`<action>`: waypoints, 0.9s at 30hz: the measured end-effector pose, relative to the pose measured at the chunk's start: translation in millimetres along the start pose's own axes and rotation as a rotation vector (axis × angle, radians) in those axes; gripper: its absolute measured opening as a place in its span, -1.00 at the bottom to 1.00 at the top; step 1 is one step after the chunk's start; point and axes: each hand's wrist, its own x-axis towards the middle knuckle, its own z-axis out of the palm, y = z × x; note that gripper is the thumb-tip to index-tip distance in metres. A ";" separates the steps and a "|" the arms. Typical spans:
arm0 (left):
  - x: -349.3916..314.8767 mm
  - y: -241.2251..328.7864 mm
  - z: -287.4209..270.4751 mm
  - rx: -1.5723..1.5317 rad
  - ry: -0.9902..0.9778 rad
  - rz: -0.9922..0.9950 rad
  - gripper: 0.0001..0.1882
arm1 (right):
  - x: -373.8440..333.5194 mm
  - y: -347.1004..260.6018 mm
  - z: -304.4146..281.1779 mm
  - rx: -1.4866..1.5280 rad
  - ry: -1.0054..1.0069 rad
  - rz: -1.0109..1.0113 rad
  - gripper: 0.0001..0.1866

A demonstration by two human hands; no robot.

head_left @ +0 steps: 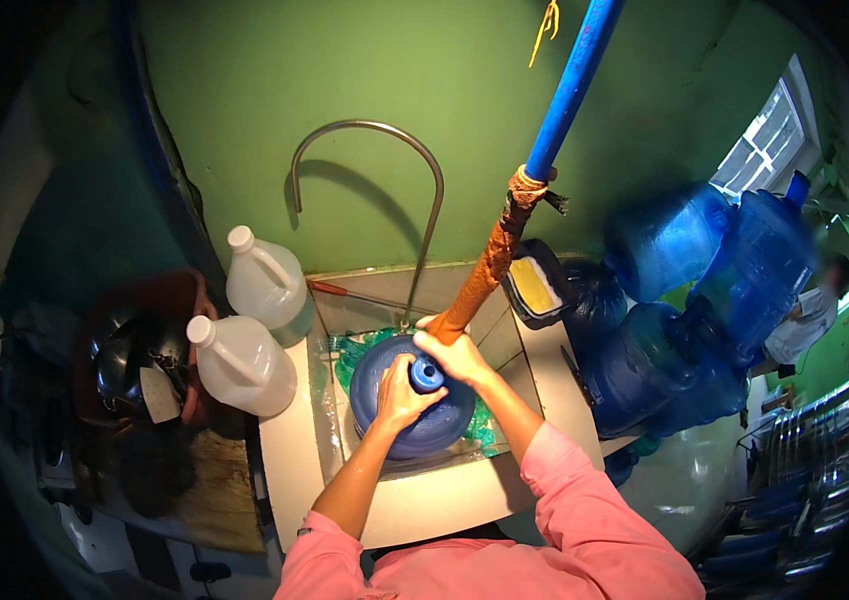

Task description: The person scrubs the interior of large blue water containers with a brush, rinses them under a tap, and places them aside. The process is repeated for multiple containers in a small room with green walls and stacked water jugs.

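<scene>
There are two white plastic jugs [257, 325] with white caps, standing side by side at the left of the sink [415, 495], and one big blue water bottle [415, 405] inside the sink. At the right side I count about four more big blue bottles [705, 290], stacked together, but the exact number is hard to tell because they blur. There is also one curved metal tap pipe [370, 130], one blue hose [570, 90], and two hands: the left hand [403, 392] and the right hand [455, 352].

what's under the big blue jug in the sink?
Green netting-like material shows around the blue jug on the sink floor. Directly beneath it is hidden by the jug.
</scene>
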 end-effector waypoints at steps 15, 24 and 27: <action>1.4 20.7 55.2 0.291 -0.113 0.062 -0.24 | 88.6 98.3 -254.1 -1.094 -0.084 -0.064 -0.11; -22.3 -6.8 58.5 0.404 -0.050 0.029 -0.07 | 125.7 144.6 -254.3 -1.325 -0.095 0.093 -0.27; -18.4 2.7 57.9 0.356 -0.055 -0.008 -0.04 | 136.5 138.4 -268.9 -0.456 0.077 0.480 -0.51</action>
